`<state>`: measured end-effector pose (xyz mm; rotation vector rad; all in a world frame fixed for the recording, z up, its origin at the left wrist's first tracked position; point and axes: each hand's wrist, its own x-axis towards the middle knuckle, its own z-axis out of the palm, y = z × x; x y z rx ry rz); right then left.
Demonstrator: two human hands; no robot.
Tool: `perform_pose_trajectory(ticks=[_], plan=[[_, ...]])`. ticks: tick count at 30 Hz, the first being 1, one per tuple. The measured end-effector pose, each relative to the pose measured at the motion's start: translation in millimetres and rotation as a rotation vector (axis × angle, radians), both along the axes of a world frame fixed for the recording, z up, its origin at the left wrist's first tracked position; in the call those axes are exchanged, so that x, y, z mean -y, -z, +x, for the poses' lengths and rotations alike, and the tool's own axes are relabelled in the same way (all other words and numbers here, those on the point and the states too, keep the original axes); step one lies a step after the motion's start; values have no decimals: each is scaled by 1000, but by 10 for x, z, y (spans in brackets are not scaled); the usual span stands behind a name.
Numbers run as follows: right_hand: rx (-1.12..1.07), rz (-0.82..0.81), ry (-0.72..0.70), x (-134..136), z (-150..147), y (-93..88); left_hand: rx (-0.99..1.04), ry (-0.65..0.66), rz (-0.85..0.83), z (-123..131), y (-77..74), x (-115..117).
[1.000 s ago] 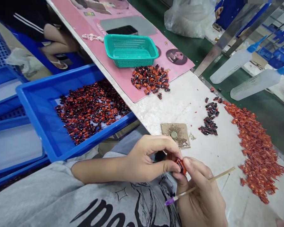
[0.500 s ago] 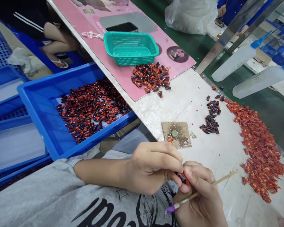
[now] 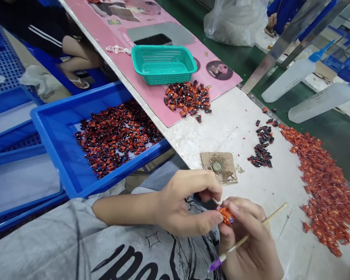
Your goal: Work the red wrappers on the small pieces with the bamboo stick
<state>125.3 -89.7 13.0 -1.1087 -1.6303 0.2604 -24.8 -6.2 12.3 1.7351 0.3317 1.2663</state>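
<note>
We've got a small orange-and-black wrapped piece (image 3: 226,216) pinched up in the air between both hands, just above the edge of the pale speckled tabletop (image 3: 227,132). Our left hand (image 3: 186,202) is closed on it, thumb and fingertips together. Our right hand (image 3: 247,233) is curled shut as well, pressing on the piece while clamping a thin bamboo stick with a purple tip (image 3: 275,212), probably so the stick stays ready without a regrip. Just ahead sits a tan square pad (image 3: 221,167) with a round metal disc (image 3: 216,166), easy to reach. Off to the right lie a small cluster of dark pieces (image 3: 261,146) and a long heap of orange shreds (image 3: 328,192), seemingly kept apart so they don't mix. Further off, a pink printed mat (image 3: 224,83) carries a teal plastic basket (image 3: 160,48) and a pile of orange-and-black pieces (image 3: 188,99), and a blue plastic tray (image 3: 76,182) holds many more (image 3: 118,138).
</note>
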Motion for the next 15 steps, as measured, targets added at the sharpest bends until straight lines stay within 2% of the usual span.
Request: perform_pose_trajectory(ticks=[4, 7, 10, 12, 15], plan=[[-4, 17, -34, -41, -19, 25, -38, 97, 44, -14, 16, -38], [-145, -46, -66, -71, -61, 37, 20, 59, 157, 31, 34, -46], [-175, -178, -151, -94, -100, -3, 94, 45, 247, 94, 50, -48], [-153, -221, -170, -114, -104, -30, 108, 91, 241, 130, 60, -51], [-158, -110, -228, -162, -83, -23, 11, 231, 128, 183, 89, -51]])
